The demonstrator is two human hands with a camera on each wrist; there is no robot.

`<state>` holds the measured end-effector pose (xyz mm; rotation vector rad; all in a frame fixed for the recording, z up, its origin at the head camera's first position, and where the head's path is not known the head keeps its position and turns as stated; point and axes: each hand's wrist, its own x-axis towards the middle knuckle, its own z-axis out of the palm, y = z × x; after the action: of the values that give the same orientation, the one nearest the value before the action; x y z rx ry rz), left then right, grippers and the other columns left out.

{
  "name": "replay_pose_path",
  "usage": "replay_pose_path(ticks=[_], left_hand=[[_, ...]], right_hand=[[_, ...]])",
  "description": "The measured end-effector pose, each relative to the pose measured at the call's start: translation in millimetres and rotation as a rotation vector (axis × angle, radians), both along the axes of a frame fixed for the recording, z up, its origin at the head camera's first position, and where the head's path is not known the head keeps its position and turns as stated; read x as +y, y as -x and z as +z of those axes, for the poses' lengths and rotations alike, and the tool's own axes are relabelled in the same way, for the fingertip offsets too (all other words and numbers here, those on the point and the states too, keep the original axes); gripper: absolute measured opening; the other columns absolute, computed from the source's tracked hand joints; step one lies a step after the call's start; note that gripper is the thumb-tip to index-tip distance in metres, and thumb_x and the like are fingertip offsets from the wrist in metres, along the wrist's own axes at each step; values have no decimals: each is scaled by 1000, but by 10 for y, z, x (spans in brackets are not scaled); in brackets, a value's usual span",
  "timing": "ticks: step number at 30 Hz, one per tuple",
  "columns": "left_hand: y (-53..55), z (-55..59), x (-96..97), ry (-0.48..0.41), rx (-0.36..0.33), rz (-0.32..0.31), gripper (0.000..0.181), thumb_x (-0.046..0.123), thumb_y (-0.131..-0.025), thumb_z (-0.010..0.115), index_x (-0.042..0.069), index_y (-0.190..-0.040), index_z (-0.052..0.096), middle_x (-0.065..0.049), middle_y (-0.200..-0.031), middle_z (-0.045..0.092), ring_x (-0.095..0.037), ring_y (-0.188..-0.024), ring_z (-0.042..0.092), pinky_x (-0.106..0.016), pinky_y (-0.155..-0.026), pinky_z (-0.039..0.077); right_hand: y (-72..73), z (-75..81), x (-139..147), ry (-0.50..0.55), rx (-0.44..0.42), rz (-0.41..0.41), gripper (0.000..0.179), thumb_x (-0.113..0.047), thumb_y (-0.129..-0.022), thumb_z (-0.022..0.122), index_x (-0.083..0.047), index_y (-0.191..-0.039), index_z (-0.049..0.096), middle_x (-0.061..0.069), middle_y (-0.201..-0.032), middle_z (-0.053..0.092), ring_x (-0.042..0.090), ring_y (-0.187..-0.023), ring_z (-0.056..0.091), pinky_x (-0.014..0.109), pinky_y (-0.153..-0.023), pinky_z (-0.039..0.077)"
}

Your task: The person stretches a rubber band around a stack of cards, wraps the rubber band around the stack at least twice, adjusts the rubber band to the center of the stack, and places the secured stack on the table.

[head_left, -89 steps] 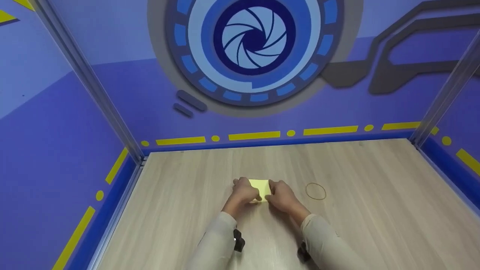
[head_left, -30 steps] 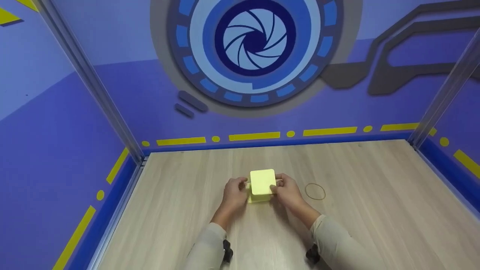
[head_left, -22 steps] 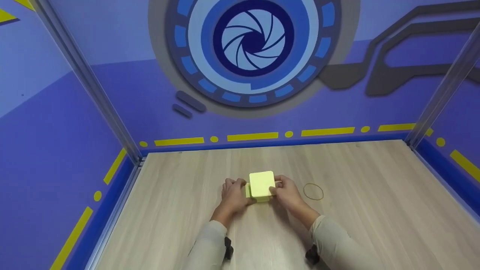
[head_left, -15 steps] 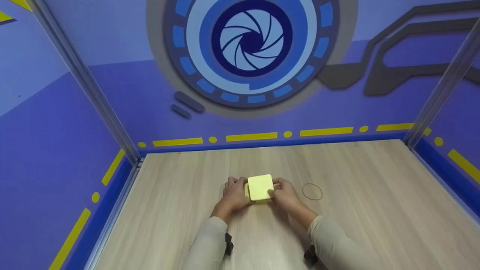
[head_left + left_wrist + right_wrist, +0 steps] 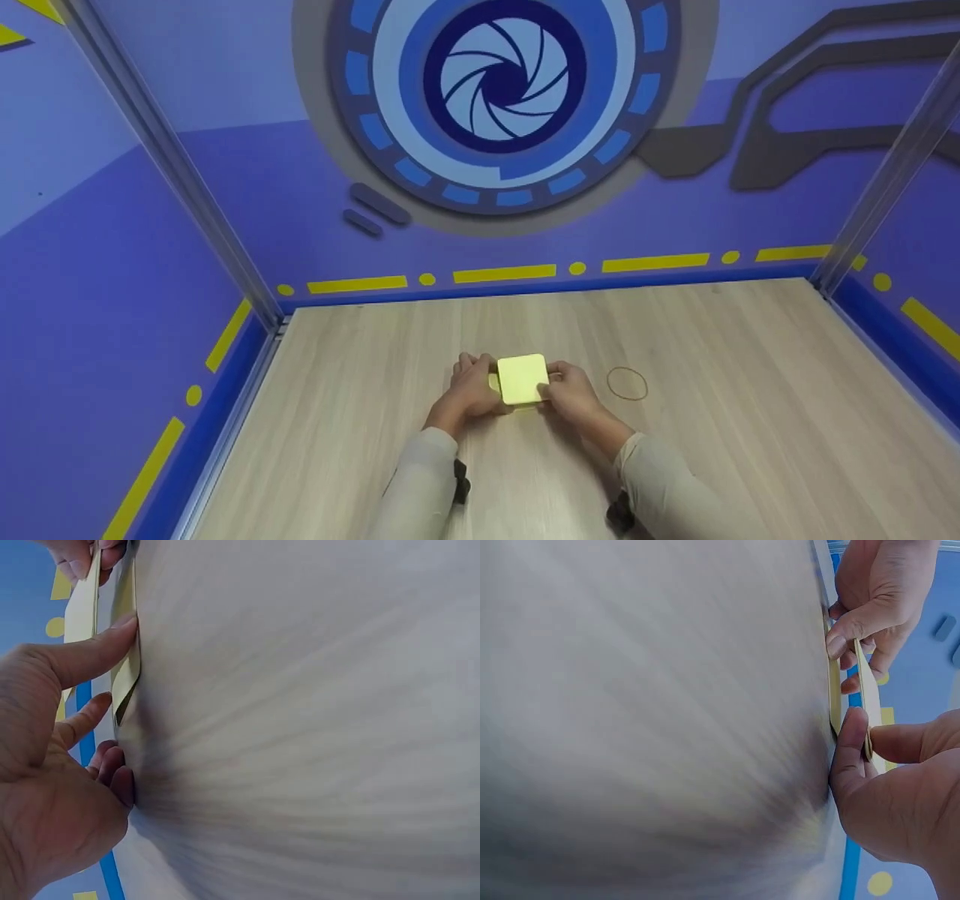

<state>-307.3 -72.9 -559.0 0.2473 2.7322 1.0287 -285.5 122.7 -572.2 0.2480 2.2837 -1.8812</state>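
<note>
A yellow square pad-like piece with rounded corners [image 5: 523,379] faces up in the head view. My right hand [image 5: 574,394] pinches its right edge, thumb on top and fingers beneath. Under it, close to the table, lies a second thin yellow piece [image 5: 126,686], mostly hidden in the head view. My left hand [image 5: 471,388] holds this lower piece, thumb at its near edge and index finger at the far edge. In the right wrist view a narrow gap shows between the upper piece [image 5: 868,694] and the lower one [image 5: 834,682].
A thin tan rubber band [image 5: 627,383] lies on the wood-grain table [image 5: 390,352], right of my right hand. Blue printed panels [image 5: 420,247] wall the table at the back and both sides, with metal posts at the corners.
Three seconds ago both hands were at a yellow piece low on the table. Since one second ago my right hand has lowered the upper piece towards the lower one; my left fingers now frame its edges.
</note>
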Motion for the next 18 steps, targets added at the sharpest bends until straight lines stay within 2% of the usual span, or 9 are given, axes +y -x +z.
replay_pose_path(ticks=[9, 14, 18], left_hand=[[-8, -59, 5, -5, 33, -14, 73, 15, -76, 94, 10, -139, 56, -17, -138, 43, -34, -129, 42, -55, -115, 41], [-24, -50, -45, -4, 43, -44, 73, 25, -77, 94, 9, -138, 57, -14, -132, 43, -30, -123, 41, -53, -113, 44], [-12, -25, -62, 9, 42, -54, 72, 23, -76, 94, 8, -137, 58, -15, -131, 43, -29, -120, 40, -52, -110, 45]], right_hand=[[-2, -8, 6, -11, 3, 3, 40, 4, -92, 58, 10, -132, 59, 18, -105, 69, 20, -81, 68, 29, -68, 60], [16, -11, -5, -63, 17, 6, 42, 4, -92, 59, 12, -133, 58, 19, -108, 70, 20, -83, 68, 28, -70, 59], [31, -15, -23, -79, 11, 15, 42, 3, -93, 58, 11, -134, 59, 19, -108, 71, 20, -81, 68, 27, -68, 59]])
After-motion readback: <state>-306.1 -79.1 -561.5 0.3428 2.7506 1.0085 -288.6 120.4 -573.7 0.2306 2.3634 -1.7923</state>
